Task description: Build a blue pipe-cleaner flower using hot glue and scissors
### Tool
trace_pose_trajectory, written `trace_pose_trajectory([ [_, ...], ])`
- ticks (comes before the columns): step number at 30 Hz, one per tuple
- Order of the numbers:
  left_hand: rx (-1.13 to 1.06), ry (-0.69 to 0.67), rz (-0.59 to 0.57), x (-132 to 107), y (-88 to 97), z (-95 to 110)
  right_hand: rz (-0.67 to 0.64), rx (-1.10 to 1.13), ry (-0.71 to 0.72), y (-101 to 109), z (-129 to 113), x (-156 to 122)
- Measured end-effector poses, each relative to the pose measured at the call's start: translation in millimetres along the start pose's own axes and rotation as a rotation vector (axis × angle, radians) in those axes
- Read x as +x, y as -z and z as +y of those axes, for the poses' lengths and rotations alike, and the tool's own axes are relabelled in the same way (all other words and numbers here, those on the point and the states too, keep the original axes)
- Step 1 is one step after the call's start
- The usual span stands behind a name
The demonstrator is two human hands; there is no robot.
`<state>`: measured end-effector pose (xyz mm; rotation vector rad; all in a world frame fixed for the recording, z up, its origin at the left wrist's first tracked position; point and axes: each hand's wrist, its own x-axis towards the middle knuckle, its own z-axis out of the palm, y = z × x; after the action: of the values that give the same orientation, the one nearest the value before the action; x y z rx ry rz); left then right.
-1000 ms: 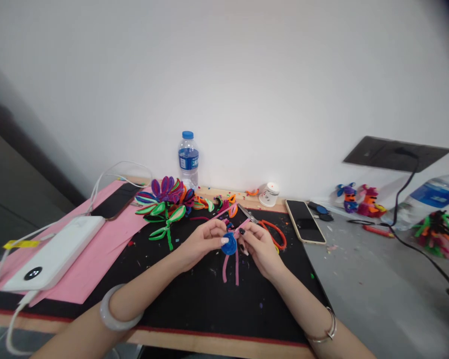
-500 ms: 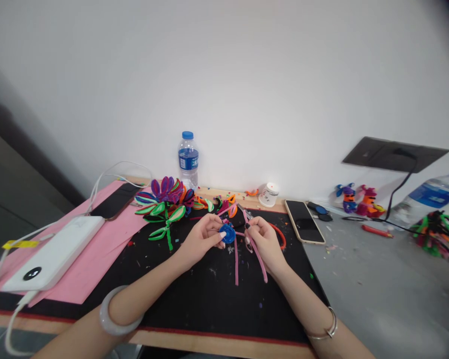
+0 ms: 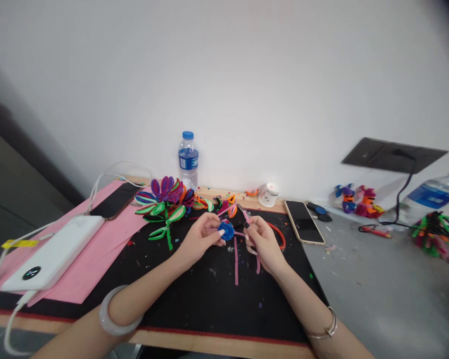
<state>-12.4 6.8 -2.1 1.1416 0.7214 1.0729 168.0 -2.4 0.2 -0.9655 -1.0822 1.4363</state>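
Observation:
Between thumb and fingers my left hand [image 3: 203, 236] pinches a round blue coil [image 3: 226, 231], made of what looks like pipe cleaner. My right hand [image 3: 262, 242] is closed on a pink pipe cleaner [image 3: 258, 264], whose lower end hangs below the fingers. Another pink pipe cleaner [image 3: 236, 262] points down the black mat between both hands. Just beyond the hands lie more pink strips and a dark object, partly hidden. An orange pipe cleaner [image 3: 279, 234] curves behind my right hand.
Pipe-cleaner flowers [image 3: 166, 199] lie left of the hands. A water bottle [image 3: 188, 162] and a paper cup [image 3: 268, 195] stand by the wall. A phone [image 3: 304, 222] is at right; a power bank [image 3: 54, 253] and cables rest on pink sheets [image 3: 108, 259]. Small scraps dot the black mat [image 3: 209, 304].
The pink pipe cleaner in my right hand has shifted, and less of it hangs below the fingers. The blue coil has moved slightly up and left with my left hand.

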Motion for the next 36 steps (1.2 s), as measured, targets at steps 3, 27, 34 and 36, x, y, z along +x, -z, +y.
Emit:
trace_pose_trajectory([
  [3, -0.004, -0.004, 0.018, 0, -1.5, 1, -0.022, 0.025, -0.074, -3, 0, -2],
  [27, 0.008, 0.009, 0.218, 2, 0.1, 7, -0.053, 0.041, 0.063, -4, -10, -5],
  [34, -0.018, -0.003, 0.294, 4, 6.1, 4, 0.024, 0.070, 0.052, 2, -8, -1],
  [36, -0.031, -0.022, 0.297, 4, 6.8, 4, 0.039, 0.065, 0.035, 3, -6, 0],
])
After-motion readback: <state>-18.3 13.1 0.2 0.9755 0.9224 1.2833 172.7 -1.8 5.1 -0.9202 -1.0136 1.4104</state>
